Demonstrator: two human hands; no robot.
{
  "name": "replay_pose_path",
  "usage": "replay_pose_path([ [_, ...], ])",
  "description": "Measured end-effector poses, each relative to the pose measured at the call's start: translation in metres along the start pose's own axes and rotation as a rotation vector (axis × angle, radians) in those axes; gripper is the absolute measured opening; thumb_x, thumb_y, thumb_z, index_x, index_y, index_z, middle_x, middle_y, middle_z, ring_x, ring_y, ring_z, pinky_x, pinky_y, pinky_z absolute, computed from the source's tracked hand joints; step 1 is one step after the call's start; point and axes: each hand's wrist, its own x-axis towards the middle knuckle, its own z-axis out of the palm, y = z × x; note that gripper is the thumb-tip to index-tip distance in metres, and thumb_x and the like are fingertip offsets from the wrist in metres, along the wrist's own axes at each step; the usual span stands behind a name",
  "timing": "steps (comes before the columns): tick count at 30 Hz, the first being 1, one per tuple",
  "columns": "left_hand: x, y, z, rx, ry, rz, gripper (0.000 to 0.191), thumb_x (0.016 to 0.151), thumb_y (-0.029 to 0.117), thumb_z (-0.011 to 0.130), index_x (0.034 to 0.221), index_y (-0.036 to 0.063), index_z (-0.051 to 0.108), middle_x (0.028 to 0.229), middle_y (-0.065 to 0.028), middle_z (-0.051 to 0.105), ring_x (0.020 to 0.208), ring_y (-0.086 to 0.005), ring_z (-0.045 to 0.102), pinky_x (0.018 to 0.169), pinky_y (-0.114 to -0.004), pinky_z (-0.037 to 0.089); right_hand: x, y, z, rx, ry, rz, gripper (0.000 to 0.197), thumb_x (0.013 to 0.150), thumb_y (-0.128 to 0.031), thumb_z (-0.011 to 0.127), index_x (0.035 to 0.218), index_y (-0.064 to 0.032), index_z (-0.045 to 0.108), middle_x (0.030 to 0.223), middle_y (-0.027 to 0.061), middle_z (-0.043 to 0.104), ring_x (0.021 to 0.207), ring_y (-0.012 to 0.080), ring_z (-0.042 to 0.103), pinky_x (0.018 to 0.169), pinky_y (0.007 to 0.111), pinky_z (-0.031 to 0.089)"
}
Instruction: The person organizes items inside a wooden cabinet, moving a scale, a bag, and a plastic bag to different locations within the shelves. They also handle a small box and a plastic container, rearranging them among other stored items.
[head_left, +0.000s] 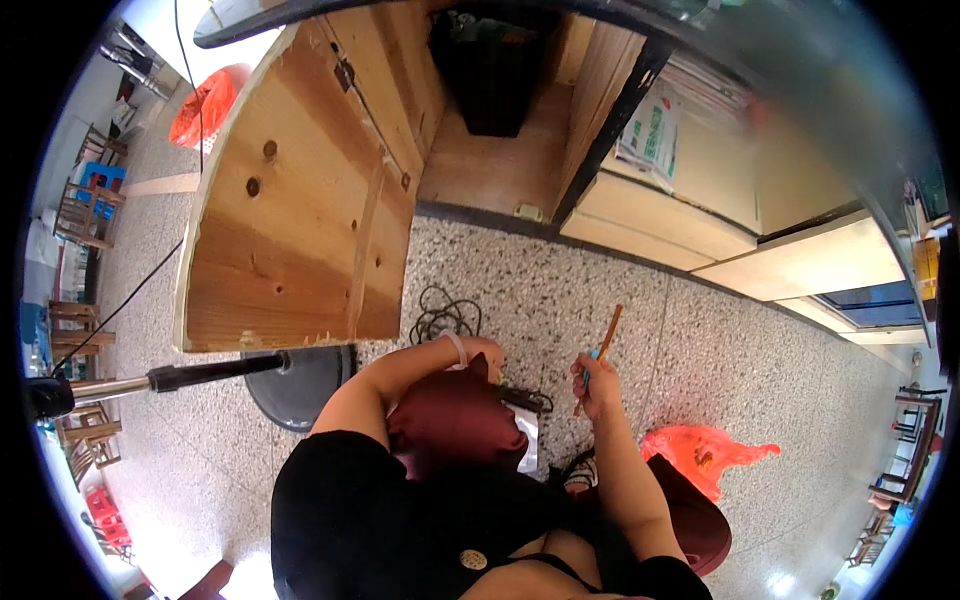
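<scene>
My right hand (600, 384) grips a thin orange-brown stick (611, 330) together with a small light-blue piece (591, 363). The stick points up and away over the speckled floor. My left hand (486, 349) reaches around my dark red trouser knee (457, 412), which hides most of its fingers. Whether it holds anything cannot be seen. Just beyond the left wrist lies a coiled black cable (445, 315) on the floor. Between my hands, partly behind the knee, are a dark object (521, 397) and a white sheet-like thing (529, 442).
A wooden cabinet door (300, 225) stands open at left, beside a round black stand base (300, 397). Inside the cabinet sits a black bin (487, 75). Shelves at right hold printed packets (652, 135). Red plastic bags lie at right (701, 454) and upper left (206, 109).
</scene>
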Motion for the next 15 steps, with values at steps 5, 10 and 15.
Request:
replay_pose_path([
  [5, 0.050, 0.089, -0.111, -0.098, 0.730, 0.171, 0.012, 0.077, 0.012, 0.059, 0.083, 0.0014, 0.059, 0.075, -0.0161, 0.060, 0.069, -0.0243, 0.058, 0.062, -0.037, 0.046, -0.004, -0.011, -0.021, 0.004, 0.085, -0.067, 0.011, 0.085, -0.017, 0.056, 0.078, -0.0093, 0.053, 0.066, 0.0012, 0.052, 0.048, 0.0093, 0.042, 0.040, 0.023, 0.031],
  [10, 0.059, 0.077, -0.226, -0.289, 1.206, 0.145, 0.021, 0.083, 0.007, 0.057, 0.103, 0.0068, 0.060, 0.098, -0.0056, 0.061, 0.090, -0.0191, 0.056, 0.080, -0.032, 0.045, -0.001, -0.046, -0.015, -0.362, 0.154, -0.124, 0.021, 0.086, -0.027, 0.057, 0.083, -0.0058, 0.058, 0.056, 0.0011, 0.042, 0.051, 0.0122, 0.039, 0.044, 0.030, 0.033],
  [15, 0.059, 0.116, -0.246, -0.686, 1.004, 0.211, 0.021, 0.088, 0.013, 0.055, 0.109, 0.0086, 0.057, 0.099, -0.0014, 0.059, 0.089, -0.0134, 0.055, 0.079, -0.028, 0.045, -0.001, -0.097, -0.056, -1.164, 0.104, -0.337, 0.036, 0.082, -0.033, 0.056, 0.094, 0.0003, 0.059, 0.084, 0.0173, 0.063, 0.080, 0.0319, 0.060, 0.069, 0.043, 0.046],
])
